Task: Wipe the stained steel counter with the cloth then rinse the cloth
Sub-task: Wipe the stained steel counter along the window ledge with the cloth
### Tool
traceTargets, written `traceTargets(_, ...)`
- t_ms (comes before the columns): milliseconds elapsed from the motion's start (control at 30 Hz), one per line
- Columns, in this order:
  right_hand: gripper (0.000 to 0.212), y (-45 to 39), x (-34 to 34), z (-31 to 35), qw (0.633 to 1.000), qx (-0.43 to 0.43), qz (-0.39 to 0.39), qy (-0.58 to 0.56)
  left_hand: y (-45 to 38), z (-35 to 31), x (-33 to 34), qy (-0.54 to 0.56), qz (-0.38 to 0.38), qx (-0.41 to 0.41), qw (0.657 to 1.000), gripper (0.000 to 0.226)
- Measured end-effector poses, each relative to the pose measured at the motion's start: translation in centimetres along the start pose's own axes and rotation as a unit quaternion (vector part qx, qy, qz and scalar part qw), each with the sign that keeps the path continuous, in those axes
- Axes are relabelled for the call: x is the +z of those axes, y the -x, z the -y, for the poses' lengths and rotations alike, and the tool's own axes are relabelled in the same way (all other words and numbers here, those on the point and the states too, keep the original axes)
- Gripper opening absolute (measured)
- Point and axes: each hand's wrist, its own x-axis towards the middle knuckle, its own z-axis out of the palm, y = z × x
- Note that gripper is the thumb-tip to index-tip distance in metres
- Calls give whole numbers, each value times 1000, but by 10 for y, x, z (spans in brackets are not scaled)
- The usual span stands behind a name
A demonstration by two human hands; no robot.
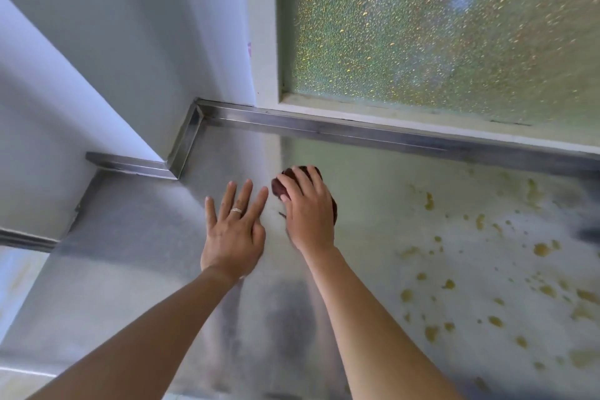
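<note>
Fingers (302, 180) of right hand (308, 211) curl over dark maroon cloth (279, 188), mostly hidden; left hand (233, 230) flat, spread on steel worktop (136, 269). Yellow stains (487, 269) right; frosted window (438, 26) behind.

Probably a kitchen: a steel counter (373, 237) spattered with yellowish stains (542, 249), its raised rim (357, 133) under a frosted-glass window (438, 26).

head view looks steeply down, close over the counter (373, 237) corner.
</note>
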Motion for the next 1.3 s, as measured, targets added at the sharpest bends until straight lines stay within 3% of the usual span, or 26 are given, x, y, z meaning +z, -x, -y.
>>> traceTargets(233,35,152,-54,19,998,13,56,-32,22,-20,-1,2,18,-61,998,63)
traceTargets(367,36,177,-67,-6,996,-26,74,-32,48,-71,7,7,36,-20,999,59)
traceTargets(667,37,75,-67,-113,998,35,21,53,38,-106,21,30,11,-55,998,57)
traceTargets(900,40,-25,-56,-161,998,52,6,46,36,-106,24,34,0,-56,998,57)
traceTargets(1067,39,-6,-56,-143,997,63,2,37,34,-104,24,25,-2,-53,998,56)
traceTargets(1300,37,130,-67,-66,999,7,51,-18,36,-104,20,35,3,-50,998,58)
